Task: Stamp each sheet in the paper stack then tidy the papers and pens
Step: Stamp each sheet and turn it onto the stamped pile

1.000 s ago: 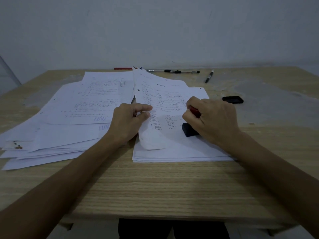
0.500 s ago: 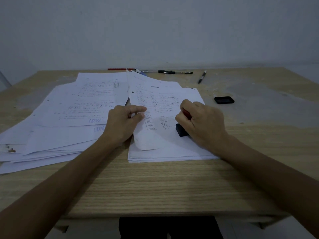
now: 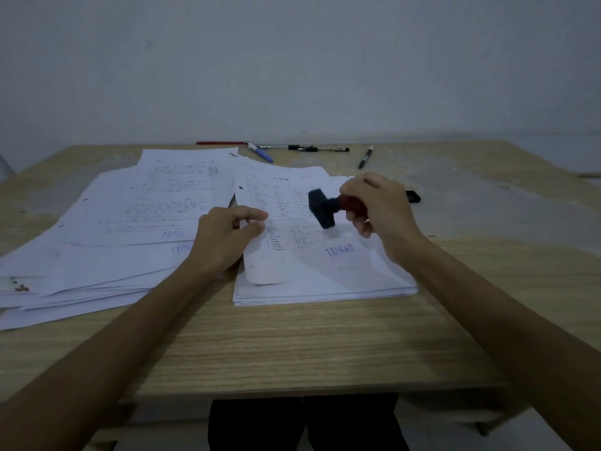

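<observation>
right hand (image 3: pixel 379 209) grip holds stamp (image 3: pixel 328 208) clear above top sheet (image 3: pixel 292 229); left hand (image 3: pixel 227 237) grip pinches the sheet's edge.

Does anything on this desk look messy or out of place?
Yes. The white stamped sheets on the left are fanned out askew, not squared like the right-hand paper stack. Several pens lie scattered along the wooden table's far edge.

Two hands, the left hand (image 3: pixel 224 237) and the right hand (image 3: pixel 379 206), work above one wooden surface (image 3: pixel 292 346) carrying two paper piles: a spread pile (image 3: pixel 107 242) and a squared stack (image 3: pixel 325 281). One stamp (image 3: pixel 328 206) is aloft, one ink pad (image 3: pixel 413 196) lies nearby, and three blue stamp marks show. Pens along the far edge number at least four (some overlap, blurring the count).
</observation>
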